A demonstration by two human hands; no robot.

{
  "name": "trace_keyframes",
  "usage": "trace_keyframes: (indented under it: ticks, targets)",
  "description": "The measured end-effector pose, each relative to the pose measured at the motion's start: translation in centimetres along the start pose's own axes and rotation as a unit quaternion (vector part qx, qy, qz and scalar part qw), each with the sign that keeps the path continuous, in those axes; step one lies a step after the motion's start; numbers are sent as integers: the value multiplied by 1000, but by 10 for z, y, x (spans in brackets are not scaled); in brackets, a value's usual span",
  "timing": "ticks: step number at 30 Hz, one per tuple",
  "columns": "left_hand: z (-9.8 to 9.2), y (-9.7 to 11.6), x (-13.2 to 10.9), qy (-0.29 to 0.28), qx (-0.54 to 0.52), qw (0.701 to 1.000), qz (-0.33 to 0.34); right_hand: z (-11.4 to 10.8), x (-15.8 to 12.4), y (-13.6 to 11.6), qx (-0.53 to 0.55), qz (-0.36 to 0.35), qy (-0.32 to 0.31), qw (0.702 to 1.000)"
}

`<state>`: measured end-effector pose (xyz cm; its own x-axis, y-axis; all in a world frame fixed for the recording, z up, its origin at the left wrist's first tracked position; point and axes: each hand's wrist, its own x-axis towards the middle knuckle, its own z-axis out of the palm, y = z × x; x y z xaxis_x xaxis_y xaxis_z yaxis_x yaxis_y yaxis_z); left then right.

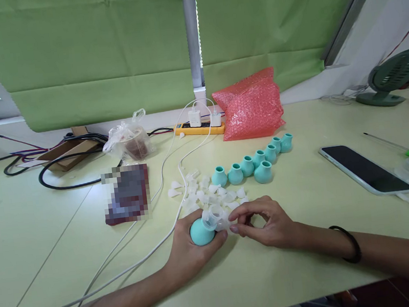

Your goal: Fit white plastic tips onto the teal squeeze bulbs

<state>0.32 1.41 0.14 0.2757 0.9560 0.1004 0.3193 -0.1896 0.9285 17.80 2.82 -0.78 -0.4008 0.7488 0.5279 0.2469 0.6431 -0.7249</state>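
My left hand is wrapped around a teal rubber bulb, tilted with its neck toward the upper right. A clear, cup-like plastic piece sits at the bulb's mouth; how far in it goes is hard to see. Just to the right is my right hand, thumb and forefinger curved with their tips slightly apart, beside the translucent pieces. I see nothing plainly between those tips. Beyond both hands lies a loose pile of small translucent plastic pieces. Several more teal bulbs stand behind it, mouths up.
White charging cables cross the table at left, from a yellow power strip. Red bubble wrap stands at the back. A phone and green fan are at right; a blurred dark object and bagged tape roll at left.
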Motion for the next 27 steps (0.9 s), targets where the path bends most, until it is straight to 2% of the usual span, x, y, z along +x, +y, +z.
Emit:
trace_keyframes:
  ticks: [5,11,14,22,27]
  targets:
    - [0,2,0,8,23,1000,5,-5,1,-2,42,27,-12,999]
    - [0,1,-1,13,31,999,2,-9,5,1,9,-40,-43,998]
    - [0,0,-1,15,44,999,-1,-9,6,1,10,-46,-47,998]
    - [0,1,-1,18,59,998,22,-9,3,2,21,36,-50,998]
    - [1,1,-2,30,61,997,40,-8,3,2,-4,-46,-59,997]
